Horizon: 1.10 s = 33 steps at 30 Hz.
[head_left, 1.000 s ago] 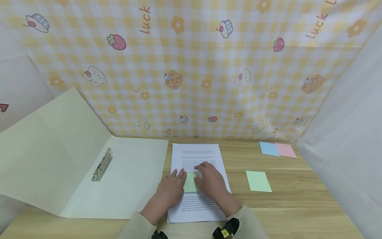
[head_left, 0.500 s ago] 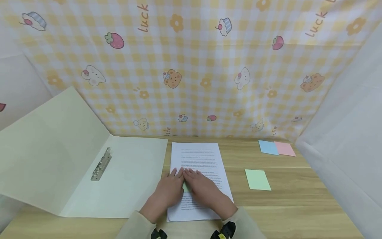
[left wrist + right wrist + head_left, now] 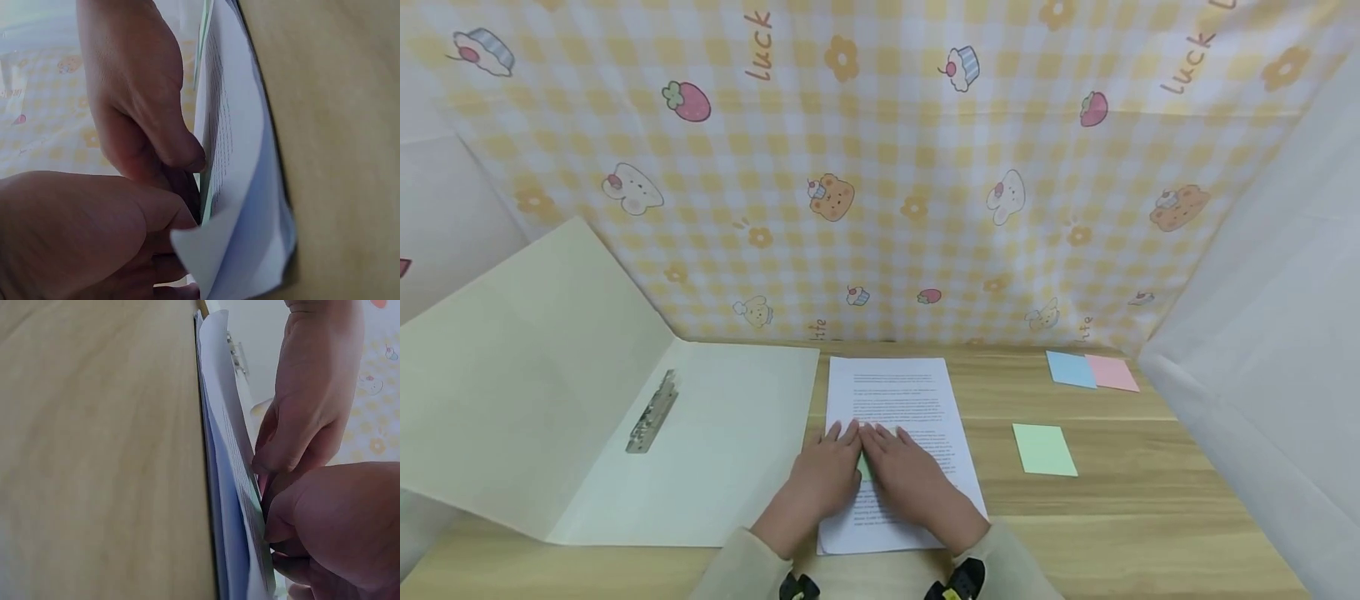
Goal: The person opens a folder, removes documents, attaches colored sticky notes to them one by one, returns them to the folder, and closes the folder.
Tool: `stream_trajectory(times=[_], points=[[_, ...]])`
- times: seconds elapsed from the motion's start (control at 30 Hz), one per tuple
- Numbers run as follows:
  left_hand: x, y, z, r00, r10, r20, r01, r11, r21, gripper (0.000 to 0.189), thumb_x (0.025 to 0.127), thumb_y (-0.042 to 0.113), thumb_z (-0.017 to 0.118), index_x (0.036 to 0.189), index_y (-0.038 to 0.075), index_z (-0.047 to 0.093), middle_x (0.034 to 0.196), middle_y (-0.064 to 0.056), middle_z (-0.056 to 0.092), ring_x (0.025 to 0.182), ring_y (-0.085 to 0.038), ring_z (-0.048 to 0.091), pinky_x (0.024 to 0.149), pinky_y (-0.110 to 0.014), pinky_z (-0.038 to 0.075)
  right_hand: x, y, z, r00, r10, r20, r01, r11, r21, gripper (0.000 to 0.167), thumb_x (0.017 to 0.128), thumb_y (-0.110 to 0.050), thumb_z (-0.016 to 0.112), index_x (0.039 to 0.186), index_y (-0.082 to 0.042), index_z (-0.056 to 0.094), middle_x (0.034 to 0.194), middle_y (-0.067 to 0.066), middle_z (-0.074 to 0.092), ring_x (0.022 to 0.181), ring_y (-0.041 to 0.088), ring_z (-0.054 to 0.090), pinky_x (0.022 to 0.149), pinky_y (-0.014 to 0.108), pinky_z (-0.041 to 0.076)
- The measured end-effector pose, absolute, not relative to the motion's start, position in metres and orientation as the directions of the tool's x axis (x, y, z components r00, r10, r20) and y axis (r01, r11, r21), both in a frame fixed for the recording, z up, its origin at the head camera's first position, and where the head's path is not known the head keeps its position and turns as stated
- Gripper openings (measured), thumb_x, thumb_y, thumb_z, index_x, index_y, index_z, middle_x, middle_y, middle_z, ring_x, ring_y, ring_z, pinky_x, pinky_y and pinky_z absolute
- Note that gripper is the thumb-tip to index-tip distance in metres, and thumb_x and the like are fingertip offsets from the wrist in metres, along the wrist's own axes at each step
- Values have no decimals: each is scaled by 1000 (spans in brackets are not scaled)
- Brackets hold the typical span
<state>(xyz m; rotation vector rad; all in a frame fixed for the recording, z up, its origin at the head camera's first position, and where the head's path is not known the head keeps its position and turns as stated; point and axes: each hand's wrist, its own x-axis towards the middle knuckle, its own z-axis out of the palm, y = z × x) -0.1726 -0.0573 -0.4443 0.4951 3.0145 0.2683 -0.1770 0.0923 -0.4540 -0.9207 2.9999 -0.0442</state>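
Note:
Both hands press side by side on a stack of printed paper [image 3: 891, 387], their fingertips almost meeting. Straight fingers of the left hand [image 3: 826, 475] lie along the left part of the sheet. From the other side, the right hand [image 3: 906, 479] rests with extended fingers on the page. Between them a sliver of a green sticky note [image 3: 866, 468] shows; the rest of it is hidden beneath the hands. In the left wrist view, the edges of the paper stack [image 3: 234, 125] curl up a little from the table.
An open white folder [image 3: 722, 433] with a metal clip [image 3: 653, 414] lies to the left, its cover tilted up. To the right are another green sticky note [image 3: 1045, 450], a blue one [image 3: 1071, 369] and a pink one [image 3: 1112, 372]. A checked curtain [image 3: 880, 167] hangs behind.
The right hand has come left and flattened onto the green sticky note beside the left hand, covering most of it. The left hand has stayed in place.

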Motion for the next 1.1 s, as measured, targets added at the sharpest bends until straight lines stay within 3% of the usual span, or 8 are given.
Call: stream_trajectory(times=[0.37,0.9,1.1], points=[[-172,-53,-439,-949,308,-70,288,933,215,55,97,20,65,147,3,51,157,-12,47,147,-37,43,116,-54,41,-179,102,-453,-897,-443,7,-441,891,-103,52,100,-18,56,150,-6,49,153,4,54,142,19,51,121,52,36],[-173,-55,-441,-945,314,-89,298,942,157,54,98,22,62,148,4,51,158,-10,47,147,-34,44,117,-51,42,-173,116,-453,-917,-393,64,-392,919,30,52,95,-20,65,142,-1,56,142,9,63,134,25,60,114,49,45],[-171,-52,-443,-947,313,-79,308,949,71,54,99,27,60,147,4,51,157,-9,48,146,-33,46,117,-50,41,-174,117,-453,-916,-397,62,-401,912,-92,51,94,-16,62,142,1,55,143,15,61,134,29,59,110,48,48]])
